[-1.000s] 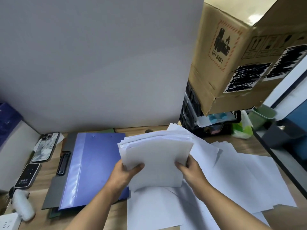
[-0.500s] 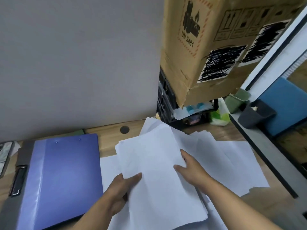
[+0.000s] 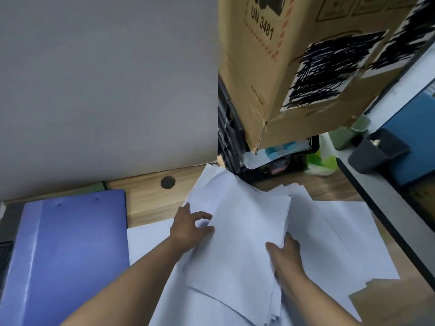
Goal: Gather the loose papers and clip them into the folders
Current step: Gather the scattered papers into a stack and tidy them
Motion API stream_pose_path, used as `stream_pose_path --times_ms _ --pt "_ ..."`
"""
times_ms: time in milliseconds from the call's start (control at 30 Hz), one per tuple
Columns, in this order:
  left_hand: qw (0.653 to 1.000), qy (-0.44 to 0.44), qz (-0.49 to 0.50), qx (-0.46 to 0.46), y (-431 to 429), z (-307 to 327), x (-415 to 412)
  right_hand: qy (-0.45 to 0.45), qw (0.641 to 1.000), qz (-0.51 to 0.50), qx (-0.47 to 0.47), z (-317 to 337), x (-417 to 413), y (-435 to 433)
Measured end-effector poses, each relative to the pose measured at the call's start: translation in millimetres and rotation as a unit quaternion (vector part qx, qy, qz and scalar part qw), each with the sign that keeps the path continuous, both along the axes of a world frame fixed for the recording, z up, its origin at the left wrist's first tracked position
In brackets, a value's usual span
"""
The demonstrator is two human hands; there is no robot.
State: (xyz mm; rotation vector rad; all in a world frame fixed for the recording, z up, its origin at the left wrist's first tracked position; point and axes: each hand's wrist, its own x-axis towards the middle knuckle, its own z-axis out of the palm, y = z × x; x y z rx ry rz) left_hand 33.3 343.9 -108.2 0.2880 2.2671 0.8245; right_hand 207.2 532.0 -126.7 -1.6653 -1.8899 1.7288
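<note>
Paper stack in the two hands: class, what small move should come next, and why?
Probably square the paper stack: left hand and right hand grip its sides, but its far sheets fan out unevenly, and the blue folder lies closed.

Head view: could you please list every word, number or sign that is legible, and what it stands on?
"UN 3481": printed on the brown cardboard box.
White labels on the box: scribbled over in black, unreadable.
Small print on the box's side: too small to read.
</note>
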Motion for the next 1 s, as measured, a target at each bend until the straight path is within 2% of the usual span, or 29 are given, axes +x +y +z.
stream_pose_path --times_ms 33,100,200,333,467,633,767,833,867,933,967,1000 --pt "1.0 0.01 0.016 -0.015 5 -6 -7 -0.001 0.999 -0.007 0.038 -3 -5 -2" --pt "0.997 0.006 0.069 -0.025 14 -10 -16 0.012 0.999 -0.014 0.051 0 -15 -8" --pt "0.994 0.032 0.094 -0.054 19 -14 -24 -0.003 1.0 -0.004 -0.002 9 -26 -15" --pt "0.982 -0.039 0.186 0.006 9 -14 -27 0.034 0.997 -0.015 -0.065 4 -26 -20" --pt "0.99 -0.048 0.11 -0.075 -10 -10 -23 0.014 0.99 -0.037 -0.136 6 -26 -23" --pt "0.991 -0.088 0.102 -0.005 -32 0 -3 -0.002 0.977 0.034 -0.21 1 -26 -23" --pt "0.977 -0.121 0.167 0.059 -59 6 24 0.018 0.982 0.073 -0.176 31 -20 -38" --pt "0.971 -0.12 0.199 0.061 -78 4 42 0.031 0.979 0.111 -0.166 37 -18 -44" --pt "0.978 -0.086 0.19 0.012 -89 1 52 0.023 0.978 0.14 -0.152 40 -19 -50" --pt "0.981 0.024 0.124 -0.147 -106 -11 70 -0.025 0.975 0.208 -0.078 41 -23 -65" --pt "0.974 0.057 0.102 -0.195 -114 -14 79 -0.054 0.967 0.245 -0.038 37 -25 -74" --pt "0.973 0.063 0.096 -0.201 -116 -18 87 -0.084 0.959 0.271 -0.009 34 -27 -81"
